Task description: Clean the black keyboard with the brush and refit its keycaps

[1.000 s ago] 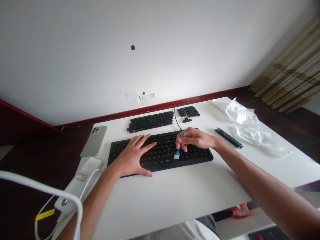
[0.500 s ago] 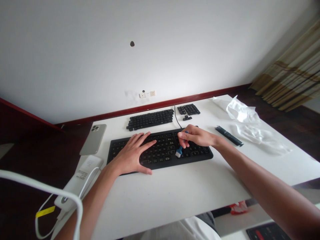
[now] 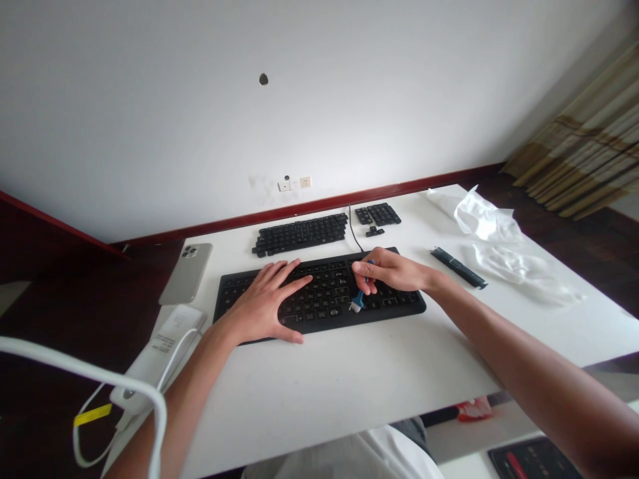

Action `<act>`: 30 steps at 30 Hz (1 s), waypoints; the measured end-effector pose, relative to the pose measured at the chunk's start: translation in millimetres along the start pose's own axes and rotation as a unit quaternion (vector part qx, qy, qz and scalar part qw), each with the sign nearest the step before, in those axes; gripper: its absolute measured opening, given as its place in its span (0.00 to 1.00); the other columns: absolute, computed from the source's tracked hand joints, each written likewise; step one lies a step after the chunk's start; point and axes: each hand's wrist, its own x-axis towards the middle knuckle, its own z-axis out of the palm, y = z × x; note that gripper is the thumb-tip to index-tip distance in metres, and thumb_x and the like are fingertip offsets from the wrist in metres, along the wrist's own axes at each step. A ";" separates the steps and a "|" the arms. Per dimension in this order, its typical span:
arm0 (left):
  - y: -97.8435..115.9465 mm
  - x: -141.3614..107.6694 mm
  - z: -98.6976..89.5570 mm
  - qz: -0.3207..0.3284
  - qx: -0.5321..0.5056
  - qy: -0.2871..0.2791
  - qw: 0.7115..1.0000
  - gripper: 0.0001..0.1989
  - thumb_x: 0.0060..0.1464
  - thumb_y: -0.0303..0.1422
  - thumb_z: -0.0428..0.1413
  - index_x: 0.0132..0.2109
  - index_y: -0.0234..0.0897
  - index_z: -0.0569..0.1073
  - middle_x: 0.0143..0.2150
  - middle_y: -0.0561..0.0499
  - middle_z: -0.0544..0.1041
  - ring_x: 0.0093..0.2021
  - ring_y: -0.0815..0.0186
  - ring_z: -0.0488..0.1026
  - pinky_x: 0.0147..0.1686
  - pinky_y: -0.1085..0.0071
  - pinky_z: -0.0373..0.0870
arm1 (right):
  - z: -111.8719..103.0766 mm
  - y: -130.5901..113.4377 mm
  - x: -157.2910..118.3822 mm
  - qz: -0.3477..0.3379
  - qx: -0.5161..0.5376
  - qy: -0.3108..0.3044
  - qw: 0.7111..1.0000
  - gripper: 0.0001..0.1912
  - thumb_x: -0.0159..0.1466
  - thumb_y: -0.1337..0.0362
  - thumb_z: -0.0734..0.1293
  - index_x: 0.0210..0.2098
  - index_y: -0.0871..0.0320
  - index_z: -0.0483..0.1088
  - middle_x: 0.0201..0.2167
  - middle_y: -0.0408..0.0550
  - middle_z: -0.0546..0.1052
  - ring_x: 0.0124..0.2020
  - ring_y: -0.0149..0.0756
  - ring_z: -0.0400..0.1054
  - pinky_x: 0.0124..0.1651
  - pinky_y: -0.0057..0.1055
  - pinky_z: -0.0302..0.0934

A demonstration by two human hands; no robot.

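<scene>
A black keyboard base [image 3: 329, 324] with its keycaps off lies on the white table. My left hand [image 3: 269, 299] rests spread across its left half, the thumb over the front edge. In my right hand [image 3: 382, 271] a small blue brush [image 3: 358, 301] is pinched, its pale bristles pointing down onto the base right of the middle. Behind the base, loose black keycaps [image 3: 302, 233] sit grouped in rows. A smaller keycap block [image 3: 384, 214] and a few arrow-like keycaps [image 3: 374, 231] lie to their right, past the keyboard's cable [image 3: 353, 229].
A phone [image 3: 187, 276] lies at the table's left edge, near a white power strip [image 3: 162, 352] with a white cable [image 3: 90, 362] in the foreground. On the right are a dark strip-shaped piece [image 3: 458, 267] and crumpled clear plastic bags [image 3: 519, 273]. The wall stands behind.
The brush has shifted very slightly to the left over the base, still in my right hand. My left hand stays spread on the keyboard. The view has tilted a little.
</scene>
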 end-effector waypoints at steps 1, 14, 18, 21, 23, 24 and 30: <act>0.3 0.0 -0.3 -0.001 0.000 0.001 1.000 0.58 0.45 0.64 0.68 0.78 0.56 0.55 0.83 0.50 0.39 0.80 0.37 0.42 0.76 0.40 0.43 | 0.6 -0.4 -0.1 0.000 -0.002 -0.006 1.000 0.34 0.74 0.40 0.59 0.27 0.61 0.76 0.23 0.47 0.76 0.26 0.32 0.69 0.36 0.31 0.64; -0.7 0.7 0.8 0.000 -0.009 0.004 1.000 0.59 0.45 0.65 0.68 0.78 0.56 0.55 0.83 0.50 0.39 0.79 0.36 0.41 0.76 0.39 0.43 | 2.0 -1.8 -0.9 0.008 -0.022 -0.003 1.000 0.36 0.74 0.39 0.58 0.23 0.59 0.71 0.19 0.43 0.70 0.23 0.30 0.63 0.33 0.30 0.59; -2.0 0.7 1.9 0.004 -0.012 0.004 1.000 0.59 0.44 0.65 0.67 0.78 0.57 0.55 0.83 0.50 0.39 0.79 0.36 0.41 0.76 0.38 0.43 | 3.0 -4.3 -1.2 0.004 -0.022 -0.008 1.000 0.36 0.74 0.38 0.58 0.22 0.59 0.69 0.18 0.43 0.68 0.22 0.29 0.62 0.32 0.30 0.59; -2.5 0.7 1.9 0.005 -0.011 0.007 1.000 0.59 0.44 0.65 0.67 0.78 0.56 0.55 0.83 0.50 0.39 0.79 0.36 0.41 0.76 0.38 0.44 | 3.1 -5.4 -0.7 -0.010 0.000 -0.004 1.000 0.36 0.74 0.38 0.58 0.25 0.60 0.72 0.21 0.45 0.72 0.25 0.31 0.65 0.35 0.31 0.62; -2.5 0.7 1.7 0.006 -0.013 0.010 1.000 0.59 0.44 0.65 0.68 0.78 0.56 0.56 0.83 0.50 0.40 0.79 0.36 0.42 0.76 0.39 0.43 | 4.0 -4.9 -0.1 -0.019 0.014 -0.005 1.000 0.35 0.75 0.39 0.57 0.28 0.61 0.74 0.23 0.47 0.74 0.27 0.33 0.68 0.37 0.31 0.63; -2.4 0.7 1.6 0.006 -0.014 0.011 1.000 0.59 0.44 0.65 0.68 0.78 0.56 0.56 0.83 0.50 0.40 0.79 0.36 0.42 0.76 0.39 0.43 | 4.8 -4.4 0.2 -0.021 0.015 -0.010 1.000 0.36 0.75 0.39 0.56 0.27 0.61 0.74 0.23 0.47 0.74 0.27 0.33 0.67 0.37 0.31 0.63; -1.6 1.2 1.5 0.002 -0.013 0.002 1.000 0.59 0.44 0.63 0.69 0.77 0.55 0.56 0.83 0.50 0.39 0.80 0.37 0.40 0.76 0.39 0.42 | 15.9 -6.0 3.3 -0.058 0.040 -0.041 0.997 0.37 0.76 0.40 0.53 0.30 0.62 0.75 0.25 0.49 0.76 0.28 0.33 0.69 0.37 0.31 0.65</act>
